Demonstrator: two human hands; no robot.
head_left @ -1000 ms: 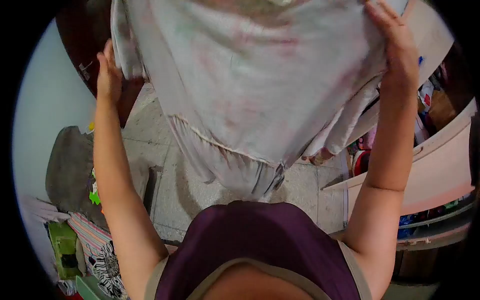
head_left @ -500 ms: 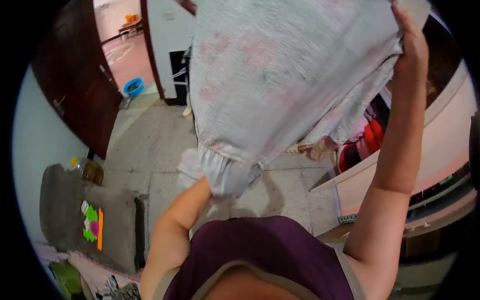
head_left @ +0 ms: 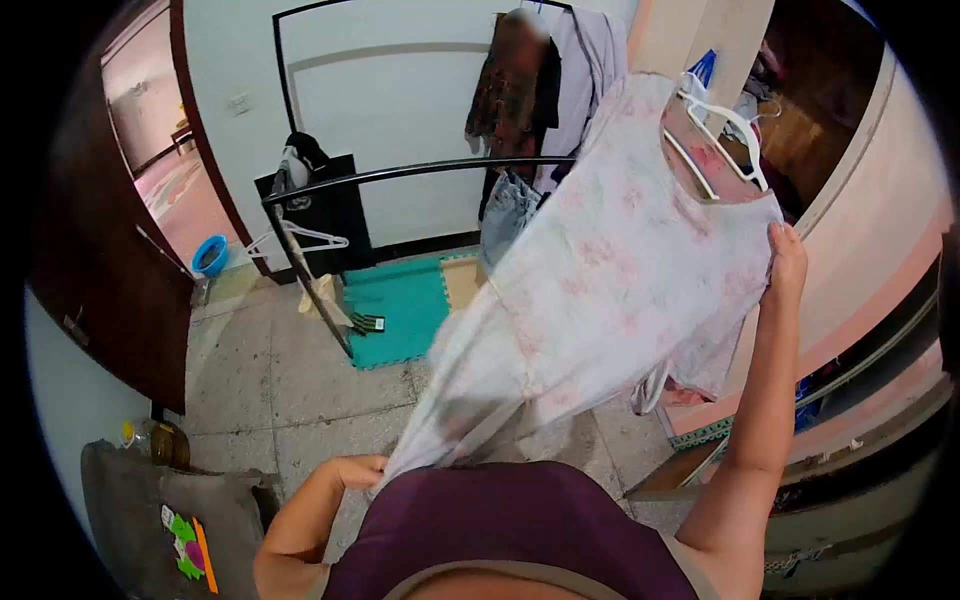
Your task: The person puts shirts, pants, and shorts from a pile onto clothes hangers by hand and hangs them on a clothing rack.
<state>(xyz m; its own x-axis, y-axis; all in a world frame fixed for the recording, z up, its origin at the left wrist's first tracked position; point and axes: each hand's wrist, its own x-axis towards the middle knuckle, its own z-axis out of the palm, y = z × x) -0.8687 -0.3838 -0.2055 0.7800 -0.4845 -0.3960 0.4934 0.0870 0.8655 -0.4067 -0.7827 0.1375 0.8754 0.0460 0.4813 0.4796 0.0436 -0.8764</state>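
Floor (head_left: 235, 350): grey tile, scuffed and stained, dark lines at the joints. Wall (head_left: 400, 105): pale, behind the rack. Cabinet (head_left: 870, 240): pinkish, at right, open compartments with mixed contents. Door (head_left: 100, 230): dark brown, at left, open beside a doorway onto pink flooring. Rack (head_left: 420, 170): black metal frame. Garment (head_left: 610, 270): pale, pink-blotched, held up slantwise above the floor between both hands, lower end against the purple top (head_left: 500, 520). Seat (head_left: 225, 510): grey, lower left, with a green, purple and orange item (head_left: 190, 545) on top. Mat (head_left: 400, 305): teal foam, flat on the tiles. Hung clothes (head_left: 515, 85): dark patterned piece beside a pale one. Right hand (head_left: 788, 262): closed on the garment's edge near the neckline. Left hand (head_left: 362, 470): closed, gripping the gathered lower end. White hanger (head_left: 740, 140): at the garment's neckline. Bottle (head_left: 157, 442): yellow-capped, just beside the seat. Basin (head_left: 210, 256): blue, near the doorway.
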